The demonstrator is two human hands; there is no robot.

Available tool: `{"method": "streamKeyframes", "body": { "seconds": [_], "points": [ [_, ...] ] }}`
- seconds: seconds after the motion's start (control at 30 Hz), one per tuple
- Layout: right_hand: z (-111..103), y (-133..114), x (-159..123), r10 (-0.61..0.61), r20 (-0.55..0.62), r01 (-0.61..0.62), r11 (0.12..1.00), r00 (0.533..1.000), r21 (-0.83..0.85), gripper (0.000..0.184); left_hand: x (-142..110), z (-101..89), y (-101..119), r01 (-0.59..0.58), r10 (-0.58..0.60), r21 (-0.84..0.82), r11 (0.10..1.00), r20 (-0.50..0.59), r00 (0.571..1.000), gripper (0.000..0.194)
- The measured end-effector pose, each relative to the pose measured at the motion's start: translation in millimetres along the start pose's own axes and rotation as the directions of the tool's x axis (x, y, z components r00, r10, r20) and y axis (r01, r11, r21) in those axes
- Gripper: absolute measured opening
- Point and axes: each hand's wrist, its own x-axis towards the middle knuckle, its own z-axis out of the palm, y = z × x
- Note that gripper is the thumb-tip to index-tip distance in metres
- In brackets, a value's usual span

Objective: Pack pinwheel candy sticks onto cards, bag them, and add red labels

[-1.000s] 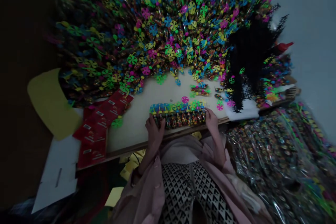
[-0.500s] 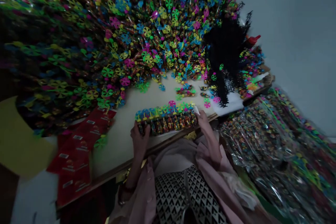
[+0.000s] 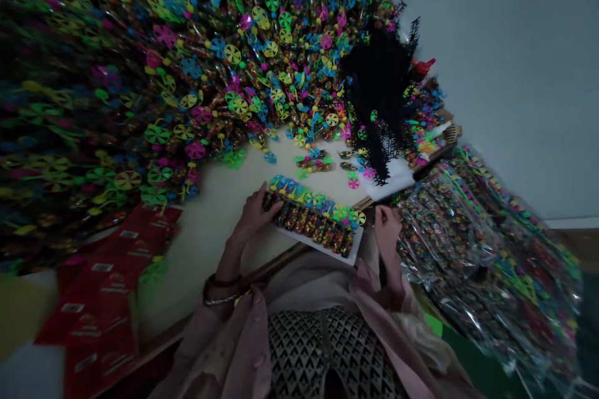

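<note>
A white card (image 3: 322,245) carries a row of small pinwheel candy tubes (image 3: 312,218), coloured wheels at the top. It lies slanted over the near edge of the pale table (image 3: 210,224), its right end past the edge. My left hand (image 3: 255,212) grips the row's left end, fingers curled on the tubes. My right hand (image 3: 386,227) is closed just right of the card's right end; whether it touches the card I cannot tell.
A huge heap of loose pinwheel candy toys (image 3: 187,75) covers the back of the table. A black spiky bundle of plastic parts (image 3: 379,87) stands at the back right on white paper. Red cards (image 3: 103,287) lie at left. Clear bags of packed toys (image 3: 477,243) pile up on the right.
The card of tubes has swung from lying along the table edge to a slant, right end toward me. My right hand has come off its end and drawn back right. The view shifted.
</note>
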Motion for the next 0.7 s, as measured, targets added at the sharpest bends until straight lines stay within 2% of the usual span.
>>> {"method": "streamKeyframes", "body": {
  "seconds": [0.03, 0.1, 0.2, 0.3, 0.47, 0.57, 0.63, 0.7],
  "points": [
    [1.2, 1.2, 24.9, -0.012, 0.008, 0.012, 0.998, 1.0, -0.064, 0.039, -1.5, -2.2, 3.7, 0.022, -0.022, 0.003, 1.0, -0.062, 0.998, 0.076],
    [7.0, 3.5, 69.7, 0.056, 0.029, -0.049, 0.98, 0.998, -0.194, 0.036, -8.7, -8.6, 9.7, 0.047, -0.049, -0.019, 0.999, -0.203, 0.978, 0.073],
    [16.7, 9.8, 111.4, 0.162, 0.033, -0.147, 0.95, 0.986, -0.277, 0.036, -26.4, -20.6, 12.9, 0.037, -0.062, -0.086, 0.996, -0.311, 0.949, 0.061],
    [18.1, 19.5, 125.7, 0.129, 0.071, -0.107, 0.96, 0.989, -0.26, 0.034, -44.9, -29.6, 11.1, 0.04, -0.081, -0.133, 0.99, -0.316, 0.945, 0.052],
    [3.1, 26.1, 133.2, 0.077, 0.131, -0.042, 0.967, 0.988, -0.253, 0.036, -61.7, -37.0, 18.2, 0.038, -0.074, -0.133, 0.99, -0.279, 0.957, 0.044],
    [-1.7, 14.6, 144.0, 0.086, 0.121, -0.049, 0.96, 0.989, -0.276, 0.043, -59.7, -37.9, 30.9, -0.044, 0.014, -0.091, 0.995, -0.308, 0.951, 0.04],
    [0.2, 1.1, 155.8, 0.082, 0.083, -0.056, 0.96, 0.993, -0.276, 0.054, -54.3, -35.4, 40.3, -0.108, 0.077, -0.074, 0.991, -0.338, 0.938, 0.039],
    [5.0, -14.1, 171.5, -0.025, 0.077, 0.042, 0.973, 0.997, -0.225, 0.069, -47.9, -29.5, 49.1, -0.146, 0.112, -0.076, 0.986, -0.34, 0.934, 0.038]
  ]
}}
